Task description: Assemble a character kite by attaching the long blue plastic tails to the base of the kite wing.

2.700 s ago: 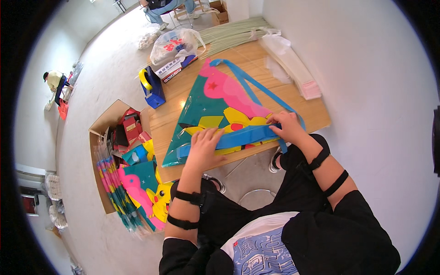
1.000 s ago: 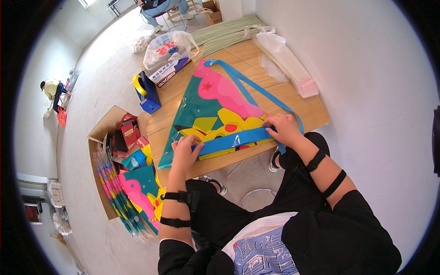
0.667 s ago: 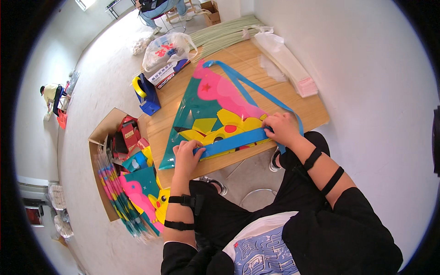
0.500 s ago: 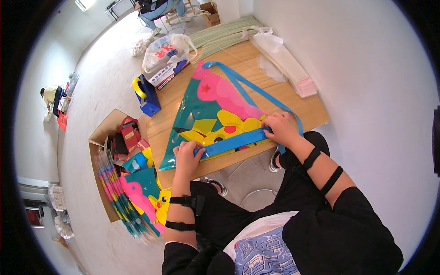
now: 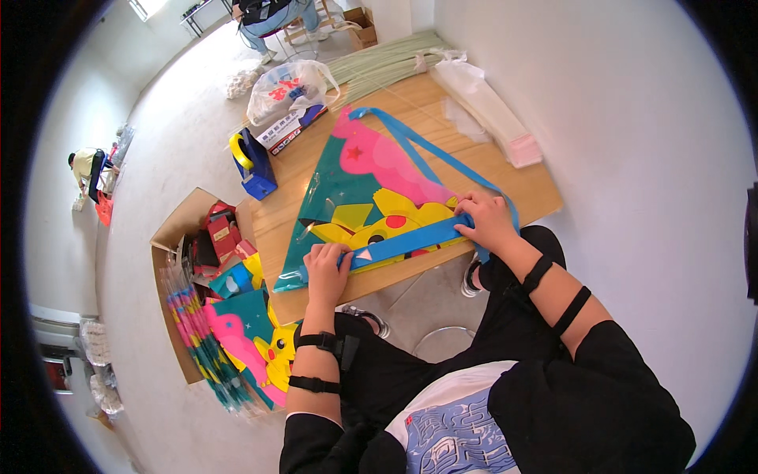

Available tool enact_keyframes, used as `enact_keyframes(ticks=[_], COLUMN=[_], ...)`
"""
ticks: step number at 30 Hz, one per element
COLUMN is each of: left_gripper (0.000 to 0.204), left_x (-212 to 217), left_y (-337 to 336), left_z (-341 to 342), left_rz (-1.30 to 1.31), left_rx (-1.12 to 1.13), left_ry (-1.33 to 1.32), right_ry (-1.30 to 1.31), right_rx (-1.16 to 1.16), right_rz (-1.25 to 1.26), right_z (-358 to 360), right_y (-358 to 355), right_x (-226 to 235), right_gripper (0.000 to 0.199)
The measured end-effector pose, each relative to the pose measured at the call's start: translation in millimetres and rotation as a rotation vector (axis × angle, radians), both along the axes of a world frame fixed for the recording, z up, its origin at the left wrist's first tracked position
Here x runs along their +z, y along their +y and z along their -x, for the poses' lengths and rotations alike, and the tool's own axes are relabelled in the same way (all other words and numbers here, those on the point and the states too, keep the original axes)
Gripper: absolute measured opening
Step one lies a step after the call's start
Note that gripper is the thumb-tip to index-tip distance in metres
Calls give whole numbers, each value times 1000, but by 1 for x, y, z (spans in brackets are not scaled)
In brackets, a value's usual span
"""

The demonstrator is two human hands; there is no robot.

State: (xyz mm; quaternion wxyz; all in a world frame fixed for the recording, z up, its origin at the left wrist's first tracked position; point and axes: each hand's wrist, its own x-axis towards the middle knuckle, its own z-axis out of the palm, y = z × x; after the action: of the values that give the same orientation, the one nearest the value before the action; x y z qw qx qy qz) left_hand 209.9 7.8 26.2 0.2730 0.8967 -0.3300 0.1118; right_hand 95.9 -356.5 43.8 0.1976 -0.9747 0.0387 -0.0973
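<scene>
A triangular printed sheet (image 5: 332,186), which looks like a kite, lies on the wooden table in teal, pink and yellow with a cartoon figure on it. Its surface is shiny, with clear film along the left edge. Across its near edge runs a flat blue band (image 5: 407,243) with a small pale triangle on it. My left hand (image 5: 327,272) is closed on the band's left part, pressing it against the sheet. Toward the other end, my right hand (image 5: 484,219) pinches the band. Its loose length loops up past the right hand to the sheet's far tip.
A blue tape dispenser (image 5: 257,166) with yellow tape stands at the left table edge, beside a box (image 5: 290,130) and a white plastic bag (image 5: 276,99). Pale green sticks (image 5: 387,63) and a white sleeve (image 5: 497,118) lie farther back. An open carton (image 5: 170,237) on the floor holds similar sheets.
My left hand has shifted slightly to the right along the band. A pale triangle on the band and a short blue end left of that hand now show. My right hand stays nearly still.
</scene>
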Motion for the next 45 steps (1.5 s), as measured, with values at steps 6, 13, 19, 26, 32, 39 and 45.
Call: enact_keyframes(ticks=[6, 13, 19, 26, 32, 39, 45], left_gripper=[11, 9, 11, 12, 12, 13, 14], left_x=[-5, -7, -10, -8, -7, -3, -3], left_y=[2, 6, 6, 6, 5, 2, 1], left_z=[1, 1, -1, -2, -5, -5, -6], left_rz=[39, 83, 104, 74, 59, 74, 86], left_rx=[23, 17, 28, 18, 15, -19, -42], left_ry=[-11, -5, -6, -23, -18, -32, -14], right_ry=[-34, -87, -72, -61, 84, 250, 275], right_rx=[-46, -174, -229, -35, 65, 65, 40], right_rz=[56, -21, -13, 233, 430, 462, 384], right_z=[14, 16, 15, 35, 60, 71, 71], right_y=[5, 7, 8, 11, 14, 12, 9], right_x=[11, -7, -11, 0, 5, 10, 5], right_gripper=[40, 42, 40, 47, 71, 76, 75])
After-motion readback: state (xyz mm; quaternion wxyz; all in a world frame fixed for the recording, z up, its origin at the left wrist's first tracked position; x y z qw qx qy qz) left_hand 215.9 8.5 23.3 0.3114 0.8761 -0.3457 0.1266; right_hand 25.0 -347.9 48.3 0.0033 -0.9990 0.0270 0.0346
